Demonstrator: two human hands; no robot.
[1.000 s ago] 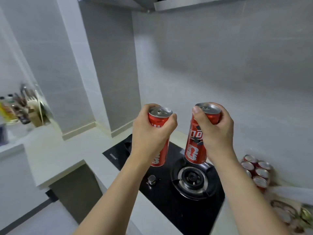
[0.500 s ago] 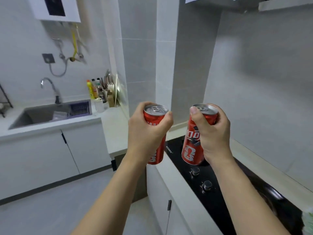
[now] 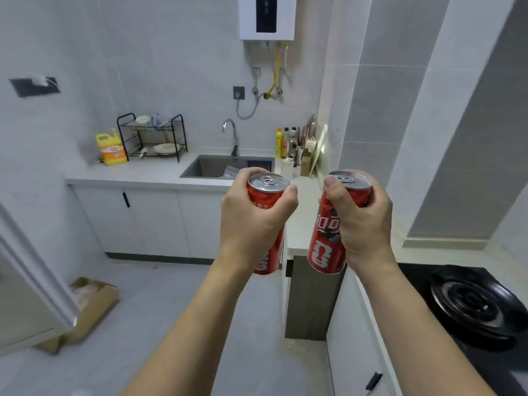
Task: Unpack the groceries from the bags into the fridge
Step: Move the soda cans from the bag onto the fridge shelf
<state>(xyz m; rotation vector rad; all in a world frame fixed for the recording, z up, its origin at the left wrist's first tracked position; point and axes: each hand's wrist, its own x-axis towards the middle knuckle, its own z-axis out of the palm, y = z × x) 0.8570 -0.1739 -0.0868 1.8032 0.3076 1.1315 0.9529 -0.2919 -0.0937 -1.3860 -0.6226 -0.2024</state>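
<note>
The left hand (image 3: 253,221) and right hand (image 3: 361,221) each grip a glossy red can (image 3: 265,201) with a bare metal top. Right of them lies a glossy black glass hob (image 3: 471,307); beyond them, a matt metal sink (image 3: 211,167).

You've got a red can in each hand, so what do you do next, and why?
Probably keep turning left with the cans. The left hand grips one red can and the right hand grips the other red can, both upright with tabs unopened. A white panel at the far left may be the fridge door.
</note>
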